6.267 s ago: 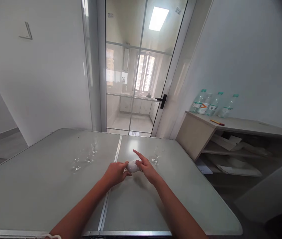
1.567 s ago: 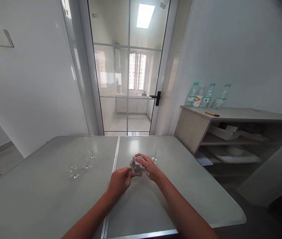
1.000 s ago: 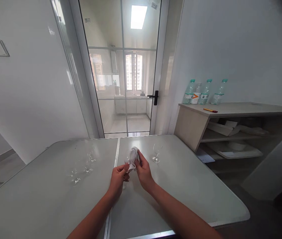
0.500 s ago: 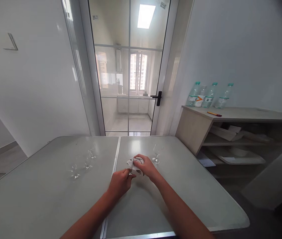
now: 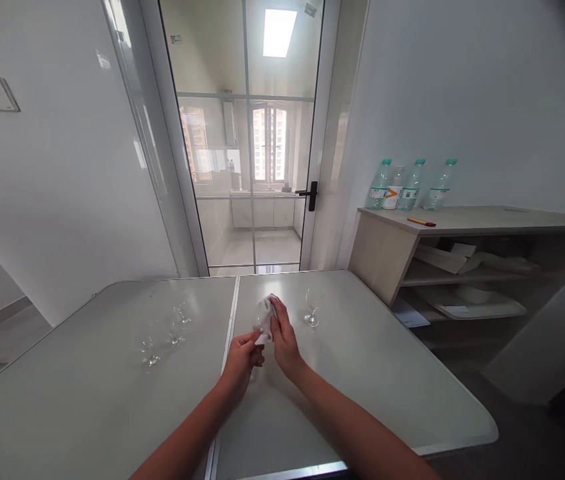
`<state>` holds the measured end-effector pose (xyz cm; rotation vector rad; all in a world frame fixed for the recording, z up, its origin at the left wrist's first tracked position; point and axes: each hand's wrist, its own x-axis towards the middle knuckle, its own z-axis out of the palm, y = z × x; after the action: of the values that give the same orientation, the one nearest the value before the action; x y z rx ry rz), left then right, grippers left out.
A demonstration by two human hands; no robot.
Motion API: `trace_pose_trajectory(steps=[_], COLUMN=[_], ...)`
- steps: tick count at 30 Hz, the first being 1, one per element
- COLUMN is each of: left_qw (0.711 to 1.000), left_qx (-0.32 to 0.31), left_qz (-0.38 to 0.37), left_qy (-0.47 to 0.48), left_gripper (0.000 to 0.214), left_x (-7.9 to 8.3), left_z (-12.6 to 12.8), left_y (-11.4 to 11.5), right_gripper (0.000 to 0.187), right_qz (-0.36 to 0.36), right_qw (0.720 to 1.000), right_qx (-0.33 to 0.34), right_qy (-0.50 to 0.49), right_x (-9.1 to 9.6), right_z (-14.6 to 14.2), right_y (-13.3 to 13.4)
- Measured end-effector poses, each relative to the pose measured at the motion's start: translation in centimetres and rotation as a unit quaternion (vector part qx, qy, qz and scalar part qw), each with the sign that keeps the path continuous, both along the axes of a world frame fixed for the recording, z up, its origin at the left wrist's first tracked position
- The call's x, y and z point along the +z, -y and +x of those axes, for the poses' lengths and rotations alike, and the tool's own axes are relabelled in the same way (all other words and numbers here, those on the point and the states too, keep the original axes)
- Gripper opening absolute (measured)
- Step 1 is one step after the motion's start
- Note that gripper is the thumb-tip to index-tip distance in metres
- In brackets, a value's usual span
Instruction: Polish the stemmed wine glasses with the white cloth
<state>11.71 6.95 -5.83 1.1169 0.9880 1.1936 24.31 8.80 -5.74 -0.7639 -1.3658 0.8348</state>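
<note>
Above the middle of the table (image 5: pixel 362 373), my right hand (image 5: pixel 285 340) presses a white cloth (image 5: pixel 266 313) around a clear stemmed glass (image 5: pixel 260 325). Most of that glass is hidden by the cloth and fingers. My left hand (image 5: pixel 240 357) is closed in a pinch at the glass's lower end, just below the cloth. To the right of my hands another stemmed glass (image 5: pixel 312 320) stands upright. On the left half of the table are a near glass (image 5: pixel 151 361), a middle glass (image 5: pixel 176 341) and a far glass (image 5: pixel 183 320), all clear and faint.
A metal seam (image 5: pixel 230 327) divides the tabletop. On the right, a wooden shelf unit (image 5: pixel 380 257) borders the table, with several plastic bottles (image 5: pixel 410 193) and an orange-red pen-like item (image 5: pixel 421 221) on top. A glazed door (image 5: pixel 252 167) rises behind the table.
The cloth and my right hand have shifted up and slightly left, the right fingers now stretched along the cloth. My left hand stays low at the glass. The view has turned slightly right.
</note>
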Motion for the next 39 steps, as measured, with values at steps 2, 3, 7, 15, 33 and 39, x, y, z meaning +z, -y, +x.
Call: trace_pose_trajectory(steps=[2, 3, 7, 15, 33, 39], left_qw=[0.998, 0.996, 0.981, 0.921, 0.912, 0.859], left_qx=[0.021, 0.031, 0.066, 0.066, 0.082, 0.097], left_qz=[0.022, 0.034, 0.103, 0.218, 0.207, 0.212], left_qy=[-0.055, -0.075, -0.148, -0.317, -0.345, -0.455], left_gripper=[0.051, 0.051, 0.043, 0.041, 0.027, 0.027], left_x=[-0.1, -0.1, -0.1, -0.6, -1.0, 0.0], left_z=[-0.2, -0.3, -1.0, -0.5, -2.9, -3.2], left_y=[0.0, 0.0, 0.5, 1.3, -0.9, -0.6], right_gripper=[0.038, 0.035, 0.028, 0.035, 0.052, 0.046], right_qz=[0.124, 0.170, 0.173, -0.141, -0.098, -0.159], right_qw=[0.984, 0.967, 0.946, 0.985, 0.979, 0.957], right_qx=[-0.012, -0.011, -0.059, -0.035, 0.160, 0.241], right_qy=[0.130, 0.190, 0.268, -0.090, 0.078, 0.017], right_x=[0.3, 0.7, 2.1, 1.6, -0.9, -0.5], right_z=[0.4, 0.7, 1.5, 1.1, 0.1, 0.8], right_y=[-0.1, -0.1, -0.2, -0.6, -0.6, -0.5])
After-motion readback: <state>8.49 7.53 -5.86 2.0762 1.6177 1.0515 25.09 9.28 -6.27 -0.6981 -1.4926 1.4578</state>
